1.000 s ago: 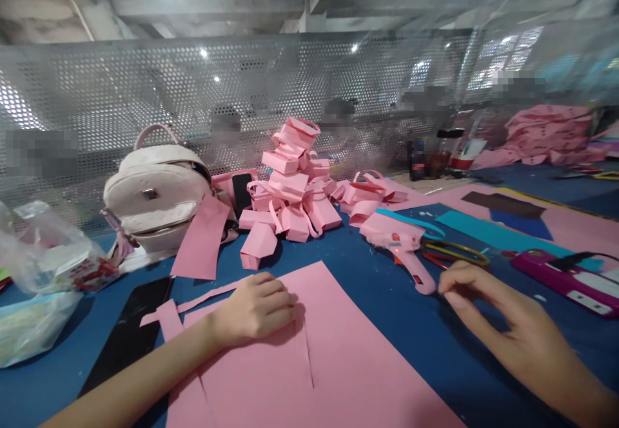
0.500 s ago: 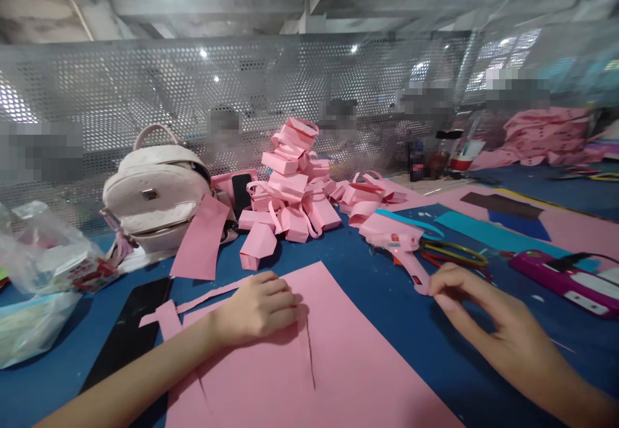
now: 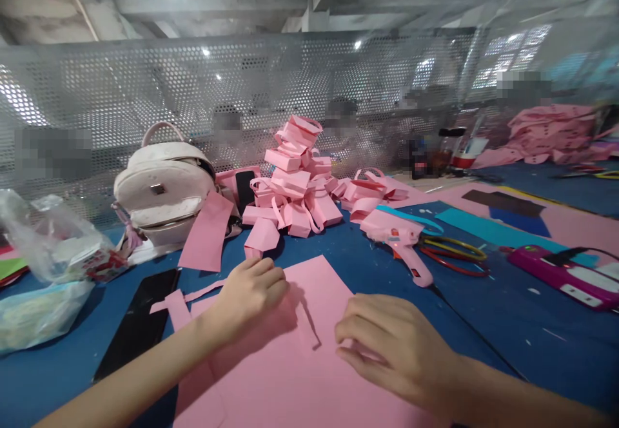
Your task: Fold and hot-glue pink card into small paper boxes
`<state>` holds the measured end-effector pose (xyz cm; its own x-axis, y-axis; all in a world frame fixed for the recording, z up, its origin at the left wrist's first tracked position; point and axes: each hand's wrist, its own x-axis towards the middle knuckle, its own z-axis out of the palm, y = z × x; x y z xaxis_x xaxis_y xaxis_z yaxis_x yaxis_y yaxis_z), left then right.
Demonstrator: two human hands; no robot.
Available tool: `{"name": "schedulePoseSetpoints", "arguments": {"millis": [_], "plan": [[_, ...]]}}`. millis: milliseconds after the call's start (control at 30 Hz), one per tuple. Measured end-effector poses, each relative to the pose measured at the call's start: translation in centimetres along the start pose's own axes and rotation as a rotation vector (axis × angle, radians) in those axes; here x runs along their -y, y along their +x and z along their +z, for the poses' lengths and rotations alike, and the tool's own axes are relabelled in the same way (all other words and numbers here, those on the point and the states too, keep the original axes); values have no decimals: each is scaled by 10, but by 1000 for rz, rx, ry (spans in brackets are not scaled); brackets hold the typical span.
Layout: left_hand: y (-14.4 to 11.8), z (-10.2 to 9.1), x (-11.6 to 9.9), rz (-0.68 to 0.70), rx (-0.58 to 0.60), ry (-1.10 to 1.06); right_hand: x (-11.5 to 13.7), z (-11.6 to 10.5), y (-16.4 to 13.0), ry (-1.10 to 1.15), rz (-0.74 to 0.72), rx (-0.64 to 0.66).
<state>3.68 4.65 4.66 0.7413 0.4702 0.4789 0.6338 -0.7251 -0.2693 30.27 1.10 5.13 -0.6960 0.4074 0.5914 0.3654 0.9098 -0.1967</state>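
Observation:
My left hand (image 3: 258, 289) is closed, its fingers curled around the end of a narrow pink paper strip (image 3: 305, 326). The strip sticks out to the right and casts a shadow on a large pink sheet (image 3: 319, 376). Over the sheet's right side hovers my right hand (image 3: 394, 338), with fingers bent, thumb a little apart and nothing seen in it. A pink glue gun (image 3: 396, 241) lies beyond that hand, its black cord running toward the forearm. Thin pink strips (image 3: 178, 309) cross at the sheet's left edge.
Pink paper boxes with handles (image 3: 293, 189) are piled at the back, beside a white backpack (image 3: 162, 186). A black phone-like slab (image 3: 140, 318) and plastic bags (image 3: 43, 312) lie left. Scissors (image 3: 454, 254), a blue strip (image 3: 498, 229) and a purple power strip (image 3: 563, 278) are right.
My right hand has moved left, from the glue gun's handle to above the pink sheet. My left hand has risen slightly with the strip, whose end now lifts off the sheet.

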Motion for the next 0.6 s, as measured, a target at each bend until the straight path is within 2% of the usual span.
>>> {"name": "schedulePoseSetpoints", "arguments": {"millis": [267, 600], "plan": [[-9, -16, -3, -262, 62, 59, -8, 12, 17, 38, 9, 77], [-3, -27, -6, -391, 104, 26, -9, 18, 26, -162, -80, 97]]}}
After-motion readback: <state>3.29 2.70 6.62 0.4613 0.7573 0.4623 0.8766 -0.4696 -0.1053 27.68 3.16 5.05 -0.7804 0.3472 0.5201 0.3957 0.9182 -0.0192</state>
